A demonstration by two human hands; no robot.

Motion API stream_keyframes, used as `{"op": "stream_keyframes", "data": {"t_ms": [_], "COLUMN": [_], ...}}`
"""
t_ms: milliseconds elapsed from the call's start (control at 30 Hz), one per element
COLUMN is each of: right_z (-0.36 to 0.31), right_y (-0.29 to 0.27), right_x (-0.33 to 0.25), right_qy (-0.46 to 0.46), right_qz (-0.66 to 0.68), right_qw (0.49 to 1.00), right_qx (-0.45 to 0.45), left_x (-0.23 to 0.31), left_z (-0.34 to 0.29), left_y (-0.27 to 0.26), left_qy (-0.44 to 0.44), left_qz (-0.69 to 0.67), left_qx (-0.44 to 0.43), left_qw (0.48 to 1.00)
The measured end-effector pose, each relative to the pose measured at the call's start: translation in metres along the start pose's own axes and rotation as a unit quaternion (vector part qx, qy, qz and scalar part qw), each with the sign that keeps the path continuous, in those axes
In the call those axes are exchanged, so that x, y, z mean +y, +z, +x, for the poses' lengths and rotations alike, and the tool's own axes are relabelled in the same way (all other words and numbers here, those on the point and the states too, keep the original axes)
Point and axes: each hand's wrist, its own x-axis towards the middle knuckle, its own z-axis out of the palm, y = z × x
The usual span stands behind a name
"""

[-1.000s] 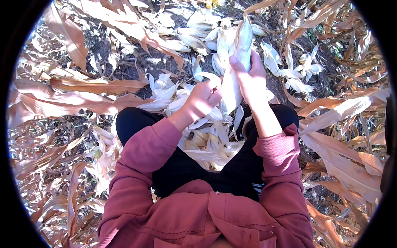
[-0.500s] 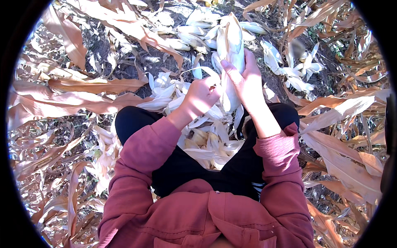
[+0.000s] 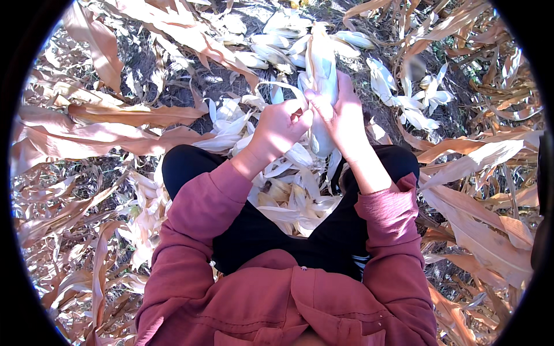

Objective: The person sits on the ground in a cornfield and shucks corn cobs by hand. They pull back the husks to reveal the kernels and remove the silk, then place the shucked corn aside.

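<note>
An ear of corn (image 3: 322,60) in pale dry husk stands upright in front of me, tip pointing away. My right hand (image 3: 346,118) is wrapped round its right side, thumb lying across the front. Close against its left side is my left hand (image 3: 283,128), fingers curled in a pinch. A thin strip of husk (image 3: 281,83) arches out of that pinch toward the left. The ear's kernels are hidden by the husk. Behind it lie several ears of corn (image 3: 271,53), mostly pale and husk-covered.
Loose husks (image 3: 229,128) lie left of my hands, and more husks (image 3: 293,202) fill the space between my bent legs. Another clump of pale husks (image 3: 414,106) sits at the right. Long dry corn leaves (image 3: 109,141) spread over the ground on both sides.
My left hand has moved slightly right, closer to the right thumb. The husk strip now arches longer and further left. The ear's tip has dropped a little toward me.
</note>
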Motion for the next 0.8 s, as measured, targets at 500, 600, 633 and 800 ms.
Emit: {"op": "stream_keyframes", "data": {"t_ms": [500, 600, 633, 800], "right_z": [-0.001, 0.000, 0.000, 0.001], "right_y": [0.004, 0.006, 0.007, 0.008], "right_x": [0.000, 0.003, 0.005, 0.008], "right_qy": [0.004, 0.020, 0.006, -0.026], "right_qz": [-0.014, 0.010, 0.018, 0.006], "right_qw": [0.999, 0.999, 1.000, 1.000], "right_qx": [-0.029, -0.028, -0.020, -0.008], "left_x": [0.002, 0.007, 0.007, 0.002], "left_z": [0.001, 0.000, 0.000, 0.002], "left_y": [0.004, 0.002, 0.002, 0.001], "left_qy": [0.016, 0.006, 0.008, 0.029], "left_qz": [0.027, -0.010, -0.016, -0.016], "left_qx": [0.103, 0.090, 0.090, 0.070], "left_qw": [0.994, 0.996, 0.996, 0.997]}}
